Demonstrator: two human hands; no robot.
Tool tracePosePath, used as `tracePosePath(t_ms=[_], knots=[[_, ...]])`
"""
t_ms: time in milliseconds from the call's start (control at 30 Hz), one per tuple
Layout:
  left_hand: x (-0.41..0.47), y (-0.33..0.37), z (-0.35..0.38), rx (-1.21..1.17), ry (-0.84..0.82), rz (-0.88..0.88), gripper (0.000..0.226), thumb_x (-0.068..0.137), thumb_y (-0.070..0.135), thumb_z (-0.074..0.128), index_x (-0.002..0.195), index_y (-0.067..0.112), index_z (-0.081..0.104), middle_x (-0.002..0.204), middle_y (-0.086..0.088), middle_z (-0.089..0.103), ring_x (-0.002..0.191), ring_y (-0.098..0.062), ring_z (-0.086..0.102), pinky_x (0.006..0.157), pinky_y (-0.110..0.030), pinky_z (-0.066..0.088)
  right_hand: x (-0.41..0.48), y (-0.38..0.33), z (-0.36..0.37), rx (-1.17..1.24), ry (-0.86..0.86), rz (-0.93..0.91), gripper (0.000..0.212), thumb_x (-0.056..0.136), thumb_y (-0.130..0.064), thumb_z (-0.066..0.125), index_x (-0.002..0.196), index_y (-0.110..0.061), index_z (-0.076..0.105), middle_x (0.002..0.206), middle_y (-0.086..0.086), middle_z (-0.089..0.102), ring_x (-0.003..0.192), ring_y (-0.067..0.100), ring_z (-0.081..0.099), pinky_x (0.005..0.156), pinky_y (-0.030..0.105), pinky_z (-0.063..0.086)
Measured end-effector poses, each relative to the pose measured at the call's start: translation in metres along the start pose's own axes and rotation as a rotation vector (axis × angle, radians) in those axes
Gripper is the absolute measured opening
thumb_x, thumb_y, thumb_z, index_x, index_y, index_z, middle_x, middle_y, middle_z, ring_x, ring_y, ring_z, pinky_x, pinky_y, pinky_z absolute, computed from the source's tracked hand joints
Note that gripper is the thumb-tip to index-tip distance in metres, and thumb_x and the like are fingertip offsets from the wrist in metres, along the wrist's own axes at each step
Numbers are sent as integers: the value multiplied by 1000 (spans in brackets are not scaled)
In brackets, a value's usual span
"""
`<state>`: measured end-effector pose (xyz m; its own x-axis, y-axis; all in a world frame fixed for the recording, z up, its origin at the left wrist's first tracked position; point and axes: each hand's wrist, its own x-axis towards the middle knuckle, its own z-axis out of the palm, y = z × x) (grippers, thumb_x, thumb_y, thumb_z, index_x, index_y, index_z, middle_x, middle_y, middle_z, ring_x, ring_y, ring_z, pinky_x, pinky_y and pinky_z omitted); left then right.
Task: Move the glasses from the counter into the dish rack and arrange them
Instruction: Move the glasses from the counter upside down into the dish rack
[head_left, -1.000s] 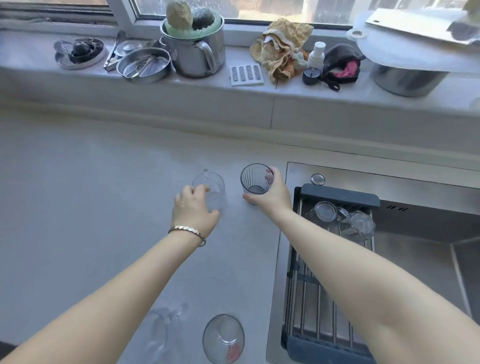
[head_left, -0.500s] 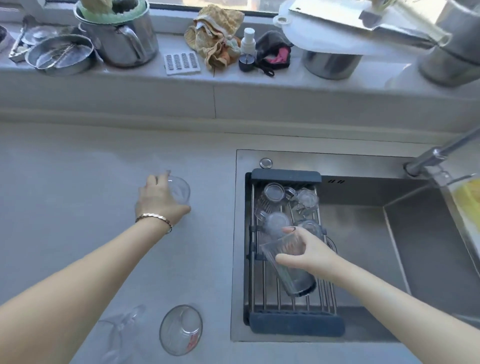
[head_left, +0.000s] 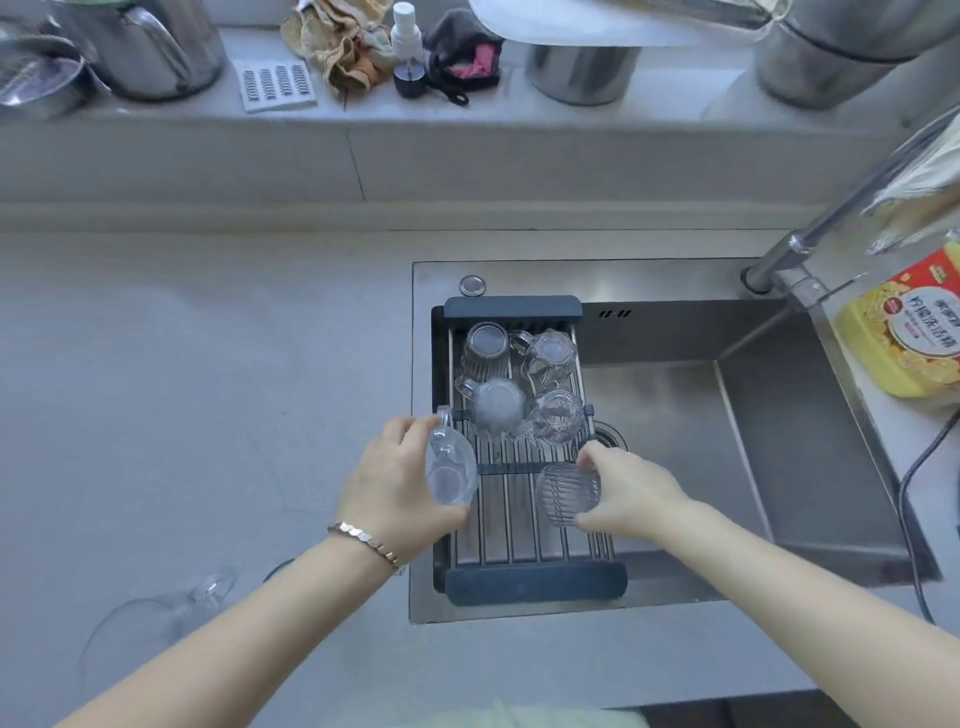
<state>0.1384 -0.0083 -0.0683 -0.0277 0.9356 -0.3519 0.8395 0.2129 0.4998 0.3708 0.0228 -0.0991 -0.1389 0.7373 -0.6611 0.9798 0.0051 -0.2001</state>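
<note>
Nearest on the counter (head_left: 208, 389), bottom left: a clear stemmed glass (head_left: 150, 623) lying on its side, bowl toward the camera, partly cut off by the left forearm.

Left hand (head_left: 397, 493), bracelet (head_left: 366, 540) on the wrist, fingers curled around a smooth clear glass (head_left: 451, 467). The glass is tilted, held over the left edge of the dish rack (head_left: 535, 584); cannot tell if it touches the bars.

Right hand (head_left: 631, 499) is wrapped around a ribbed glass (head_left: 567, 493), thumb on the near side, fingers on the far side. Vertical ribs, transparent, it looks upside down. It sits at the rack bars on the right side, about mid-rack; contact not certain.

The rack is metal bars with dark end pieces, spanning the left part of the sink (head_left: 779, 467).

Far half of the rack holds four clear pieces in two rows, all apparently mouth down:
- near left: handled mug (head_left: 496, 410), frosted-looking base
- near right: faceted glass (head_left: 558, 418)
- far left: fluted tumbler (head_left: 485, 351)
- far right: handled cup (head_left: 550, 358)

They stand close together, neighbours touching or almost.

Right of the sink: faucet (head_left: 831, 223) and a yellow detergent bottle (head_left: 904, 338). The window ledge at the back holds steel pots, a cloth (head_left: 348, 47) and a small spray bottle (head_left: 408, 52).
</note>
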Motion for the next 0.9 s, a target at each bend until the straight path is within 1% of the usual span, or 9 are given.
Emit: tracePosePath(t_ms=[167,400,500,600,667,733,767,833,900], knots=[[-8,3,3,43,6,8,81,65,37,73,136,29,36,131,8,43,117,-17,50,89,-33,50,17,-12,18,-223,158,-50,46,79,-31,62,118,-15,43,122,10,44,106,32,52,81,36,46],[-14,0,4,44,14,0,80,64,37,73,136,29,37,130,7,45,114,-18,52,90,-31,49,30,-17,32,-123,318,1,51,82,-23,63,127,-15,40,128,10,41,112,31,45,82,39,47],[-15,1,4,27,2,-18,81,62,39,75,134,30,39,128,7,46,112,-16,54,90,-32,50,29,-11,34,-109,343,-39,61,81,-26,66,133,-16,35,136,9,38,122,30,41,94,38,42],[-17,6,1,-155,7,-134,80,60,39,80,130,29,43,120,8,49,107,-15,56,89,-32,51,16,-10,32,124,397,-217,78,72,-24,75,138,-18,33,145,4,30,136,22,25,112,31,21],[-15,12,-3,-394,14,-271,77,60,39,83,127,25,48,110,7,54,98,-15,59,84,-31,51,-4,-20,29,430,269,-377,91,65,-22,81,138,-28,28,142,-12,24,136,5,20,112,20,15],[-11,18,-4,-700,-44,-402,71,63,38,82,124,16,53,101,5,58,90,-14,62,72,-31,58,-21,-34,31,652,149,-468,97,60,-23,85,131,-47,22,138,-27,25,131,-11,24,109,9,18],[-9,20,-4,-826,-99,-446,66,68,36,80,123,12,54,103,1,60,92,-15,63,63,-29,60,-26,-39,34,747,162,-479,94,59,-25,86,124,-52,24,134,-32,29,127,-15,29,105,4,23],[-5,21,-2,-926,-216,-488,57,74,39,72,121,10,58,118,-4,61,108,-23,62,52,-23,59,-28,-44,35,908,263,-471,82,57,-27,84,117,-51,34,124,-30,43,119,-8,44,96,3,35],[-2,18,0,-928,-286,-478,55,77,43,67,121,12,58,126,-5,60,115,-26,60,60,-25,60,-27,-45,31,895,342,-486,74,57,-27,84,115,-45,41,119,-20,50,113,-2,50,92,7,42]])
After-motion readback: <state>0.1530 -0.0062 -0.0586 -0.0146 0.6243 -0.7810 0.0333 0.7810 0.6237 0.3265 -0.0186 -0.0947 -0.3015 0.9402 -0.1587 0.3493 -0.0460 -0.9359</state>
